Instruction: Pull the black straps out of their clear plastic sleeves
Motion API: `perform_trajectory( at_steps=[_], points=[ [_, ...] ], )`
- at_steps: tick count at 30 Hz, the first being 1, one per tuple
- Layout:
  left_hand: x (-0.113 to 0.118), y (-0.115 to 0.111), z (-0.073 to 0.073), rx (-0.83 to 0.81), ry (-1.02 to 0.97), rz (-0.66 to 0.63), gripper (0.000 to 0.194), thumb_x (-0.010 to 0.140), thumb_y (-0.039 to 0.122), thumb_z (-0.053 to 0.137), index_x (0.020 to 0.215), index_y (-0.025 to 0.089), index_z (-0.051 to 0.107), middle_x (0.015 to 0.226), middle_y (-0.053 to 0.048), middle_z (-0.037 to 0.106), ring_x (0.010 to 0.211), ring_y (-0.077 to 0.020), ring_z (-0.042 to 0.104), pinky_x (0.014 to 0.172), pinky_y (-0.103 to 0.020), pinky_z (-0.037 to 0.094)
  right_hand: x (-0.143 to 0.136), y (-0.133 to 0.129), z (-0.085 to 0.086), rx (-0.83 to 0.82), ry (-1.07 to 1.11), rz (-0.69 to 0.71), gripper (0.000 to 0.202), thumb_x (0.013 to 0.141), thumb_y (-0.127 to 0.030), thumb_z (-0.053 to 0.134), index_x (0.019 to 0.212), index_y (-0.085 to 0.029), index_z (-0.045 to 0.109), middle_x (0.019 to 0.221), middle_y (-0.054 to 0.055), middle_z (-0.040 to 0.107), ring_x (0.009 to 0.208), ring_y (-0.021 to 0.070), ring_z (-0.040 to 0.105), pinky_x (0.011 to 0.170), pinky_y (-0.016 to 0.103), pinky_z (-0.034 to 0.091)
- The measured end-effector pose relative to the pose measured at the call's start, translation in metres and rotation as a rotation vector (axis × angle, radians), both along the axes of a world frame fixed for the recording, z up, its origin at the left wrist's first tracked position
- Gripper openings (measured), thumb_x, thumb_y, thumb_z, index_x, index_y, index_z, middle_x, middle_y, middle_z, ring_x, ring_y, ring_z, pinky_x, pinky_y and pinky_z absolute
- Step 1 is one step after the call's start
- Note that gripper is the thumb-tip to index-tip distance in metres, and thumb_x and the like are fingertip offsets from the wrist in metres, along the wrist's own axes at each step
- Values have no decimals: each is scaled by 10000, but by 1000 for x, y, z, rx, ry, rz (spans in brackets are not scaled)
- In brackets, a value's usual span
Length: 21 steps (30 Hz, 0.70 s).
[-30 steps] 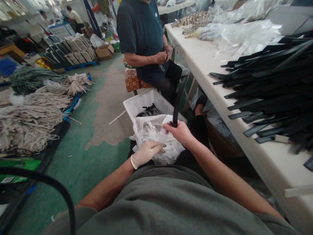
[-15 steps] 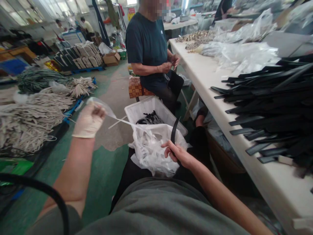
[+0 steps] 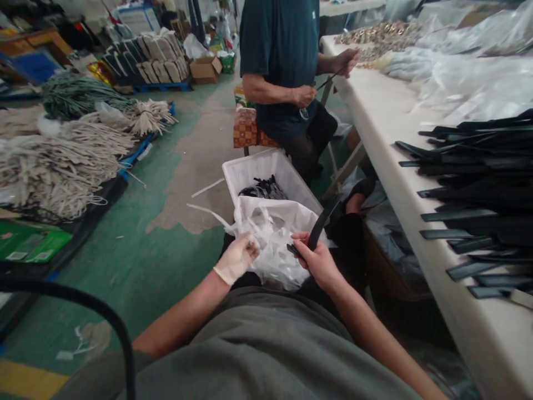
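Note:
My right hand (image 3: 318,260) is wrapped round a black strap (image 3: 322,222), whose wide end points up and away while a short dark end sticks out by the fingertips. My left hand (image 3: 238,256), in a pale glove, has its fingers curled beside a white plastic bag (image 3: 272,214). Anything between those fingers is too small to make out. The bag stands open on my lap with clear and white strips inside. One white strip (image 3: 206,209) trails over its left edge. Just beyond, a white bin (image 3: 291,176) holds several black pieces (image 3: 266,188).
To the right, a white table (image 3: 377,130) carries a large stack of black straps (image 3: 483,183), plastic bags and metal hardware (image 3: 378,41). A co-worker (image 3: 283,55) sits ahead, holding a thin dark piece. Bundles of beige cords (image 3: 62,166) lie at left.
My left hand has come back from the far left to the bag, and the strip it was pulling now hangs loose. The strap in my right hand has turned. The co-worker's hands have moved apart.

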<state>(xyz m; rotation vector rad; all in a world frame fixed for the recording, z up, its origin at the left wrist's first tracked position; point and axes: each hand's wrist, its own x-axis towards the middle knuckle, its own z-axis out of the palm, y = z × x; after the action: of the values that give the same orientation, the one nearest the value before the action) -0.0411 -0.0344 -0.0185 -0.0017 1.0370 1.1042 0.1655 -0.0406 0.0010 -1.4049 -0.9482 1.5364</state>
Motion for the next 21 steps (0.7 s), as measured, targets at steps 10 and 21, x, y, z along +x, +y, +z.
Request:
perform_trajectory(
  at_steps=[10,21],
  points=[
    [24,-15,0,-6,-106,-104,181,830,198,718,997,154,663,717,-6,652,642,-107,650,653,-231,540,-21,5,0,96,-135,113,258,811,-471,619,806,-213,599,510,-46,510,359,89,377,354,239,261],
    [-1,14,7,88,-243,1,211,955,306,534,917,147,668,917,-75,730,834,-169,706,773,-295,540,-11,-23,12,152,-233,593,185,799,-375,696,782,-211,613,616,-22,540,576,138,475,558,264,378]
  ],
)
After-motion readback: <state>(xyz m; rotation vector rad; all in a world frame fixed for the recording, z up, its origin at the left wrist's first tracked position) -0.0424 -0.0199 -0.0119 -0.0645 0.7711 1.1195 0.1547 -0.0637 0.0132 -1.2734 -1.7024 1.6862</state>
